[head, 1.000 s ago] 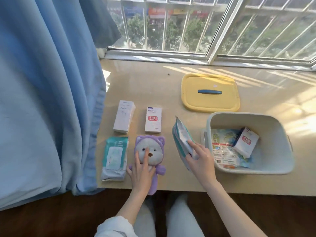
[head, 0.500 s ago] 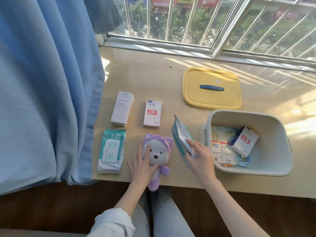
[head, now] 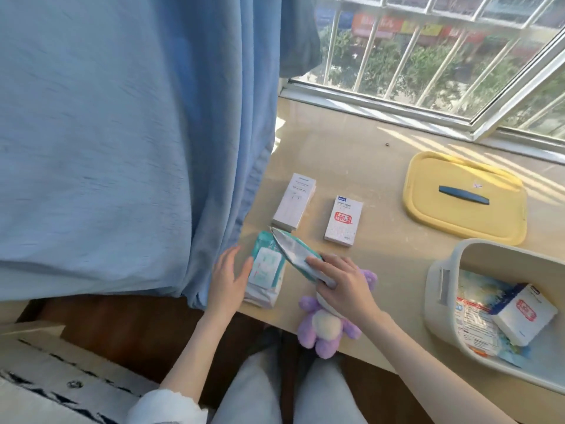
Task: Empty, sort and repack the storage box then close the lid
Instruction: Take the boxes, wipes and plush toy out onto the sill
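My right hand [head: 342,286] grips a silver-and-teal foil pouch [head: 295,250] and holds it tilted above the teal wet-wipes pack [head: 264,272] and the purple plush bear [head: 328,324]. The bear lies at the table's front edge, partly under my right hand. My left hand [head: 229,275] is open, its fingers resting against the left side of the wipes pack. Two white cartons, a taller one [head: 294,201] and one with a red mark [head: 344,220], lie behind them. The beige storage box [head: 440,289] at the right holds a printed packet [head: 472,310] and a small white carton [head: 524,313]. The yellow lid [head: 464,194] lies behind the box.
A blue curtain [head: 128,142] hangs along the left, touching the table's left edge. A window with bars [head: 428,56] runs behind the table [head: 351,148]. My knees [head: 287,387] are below the front edge. A white patterned surface [head: 46,368] sits at the lower left.
My right hand has carried the foil pouch leftward from beside the box to above the wipes pack. My left hand left the plush bear and moved to the wipes pack. The view swung left.
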